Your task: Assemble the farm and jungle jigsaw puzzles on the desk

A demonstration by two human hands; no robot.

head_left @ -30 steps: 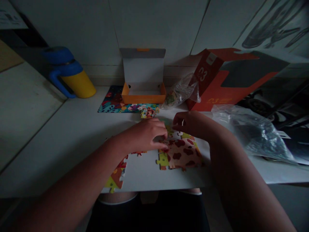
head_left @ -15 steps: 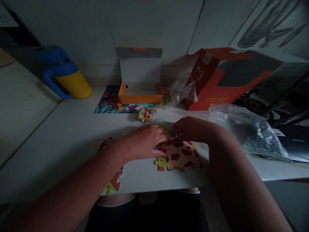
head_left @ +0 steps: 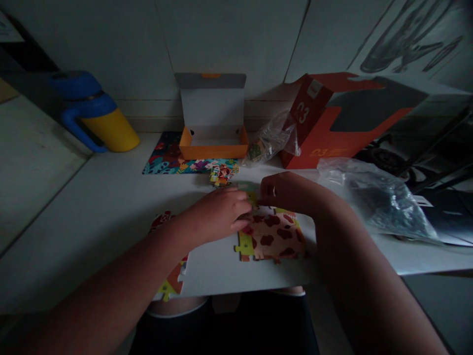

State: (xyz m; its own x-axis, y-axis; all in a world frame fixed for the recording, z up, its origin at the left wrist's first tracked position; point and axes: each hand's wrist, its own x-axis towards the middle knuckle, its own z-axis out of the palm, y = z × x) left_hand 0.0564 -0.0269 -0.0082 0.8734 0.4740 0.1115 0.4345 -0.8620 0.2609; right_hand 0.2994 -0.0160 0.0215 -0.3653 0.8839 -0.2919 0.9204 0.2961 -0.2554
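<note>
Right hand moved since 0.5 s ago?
Yes, slightly: the right hand has drawn back off the far edge of the spotted puzzle block, toward the wall.

Looking down at a dim white surface (head_left: 111,197). Got the left hand (head_left: 218,214) lying palm-down with fingers on the top-left corner of a cow-spotted puzzle chunk (head_left: 275,239), right hand (head_left: 288,192) curled just beside it at the chunk's far edge, can't tell if anything's pinched. Further back: open orange box (head_left: 212,148) on a colourful sheet (head_left: 166,160), blue-and-yellow jug (head_left: 96,116) left, crinkly plastic bag (head_left: 373,197) right.
</note>
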